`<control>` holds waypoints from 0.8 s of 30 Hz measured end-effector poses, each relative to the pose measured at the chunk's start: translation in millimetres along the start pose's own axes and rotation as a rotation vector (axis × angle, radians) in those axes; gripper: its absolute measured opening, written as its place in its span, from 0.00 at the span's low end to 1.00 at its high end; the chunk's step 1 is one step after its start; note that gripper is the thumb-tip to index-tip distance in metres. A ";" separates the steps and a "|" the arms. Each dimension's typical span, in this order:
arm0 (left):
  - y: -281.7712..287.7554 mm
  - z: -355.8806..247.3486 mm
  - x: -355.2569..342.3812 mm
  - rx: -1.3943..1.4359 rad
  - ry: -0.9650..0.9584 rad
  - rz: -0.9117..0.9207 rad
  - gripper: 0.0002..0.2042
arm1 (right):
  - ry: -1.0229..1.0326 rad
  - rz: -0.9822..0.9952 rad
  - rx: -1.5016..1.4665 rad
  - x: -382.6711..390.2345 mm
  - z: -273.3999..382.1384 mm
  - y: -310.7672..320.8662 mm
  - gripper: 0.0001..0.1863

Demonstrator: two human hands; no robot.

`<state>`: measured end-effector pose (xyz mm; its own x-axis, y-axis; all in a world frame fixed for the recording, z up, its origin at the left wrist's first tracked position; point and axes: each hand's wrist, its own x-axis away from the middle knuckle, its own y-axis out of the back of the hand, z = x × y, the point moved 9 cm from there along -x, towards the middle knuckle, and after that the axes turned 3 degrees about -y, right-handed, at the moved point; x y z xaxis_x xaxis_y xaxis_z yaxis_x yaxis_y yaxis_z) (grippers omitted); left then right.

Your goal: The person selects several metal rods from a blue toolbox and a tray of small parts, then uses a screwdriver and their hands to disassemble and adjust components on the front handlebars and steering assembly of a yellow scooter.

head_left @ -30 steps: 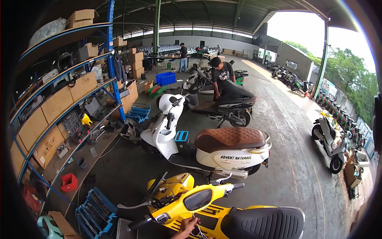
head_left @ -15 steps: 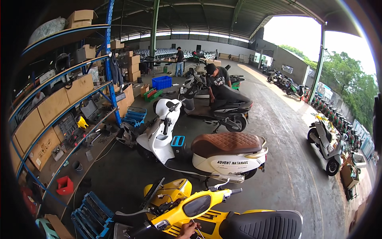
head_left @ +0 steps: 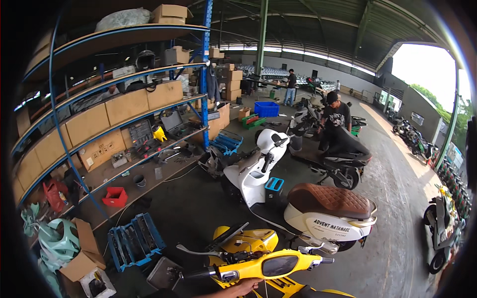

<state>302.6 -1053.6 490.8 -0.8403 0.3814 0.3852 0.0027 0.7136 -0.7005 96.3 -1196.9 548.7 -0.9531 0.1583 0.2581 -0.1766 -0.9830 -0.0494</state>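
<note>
Just beside the long glossy yellow handlebar cover [head_left: 255,269], the left hand [head_left: 247,285], grasp unclear, could scratch it by slipping.

A scooter workshop: yellow scooter [head_left: 248,267] near, open blue toolbox [head_left: 135,242] and loaded shelves [head_left: 204,89] left, far rows [head_left: 278,73] of what are probably scooters.

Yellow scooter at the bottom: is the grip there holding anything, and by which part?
It cannot be told: the left grip is by the yellow handlebar, fingertips near a thin pale thing, any hold unclear.
</note>
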 end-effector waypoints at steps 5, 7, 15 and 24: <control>-7.4 4.1 4.6 0.164 0.050 -0.152 0.07 | -0.216 -0.047 -0.201 -23.6 -26.9 20.7 0.38; 13.4 -1.2 22.8 0.276 0.035 -0.231 0.05 | -0.230 -0.049 -0.147 -30.5 -24.3 7.7 0.36; -24.6 -2.9 29.1 0.390 0.097 -0.230 0.04 | -0.243 -0.161 -0.219 -31.7 -29.1 32.7 0.30; -9.0 -6.3 31.3 0.354 0.142 -0.230 0.04 | -0.364 -0.240 -0.335 -16.2 -51.0 35.3 0.22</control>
<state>279.7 -1044.3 512.9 -0.7145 0.3305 0.6166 -0.3825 0.5534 -0.7399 93.0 -1229.3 493.6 -0.7402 0.2739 0.6140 -0.5042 -0.8304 -0.2374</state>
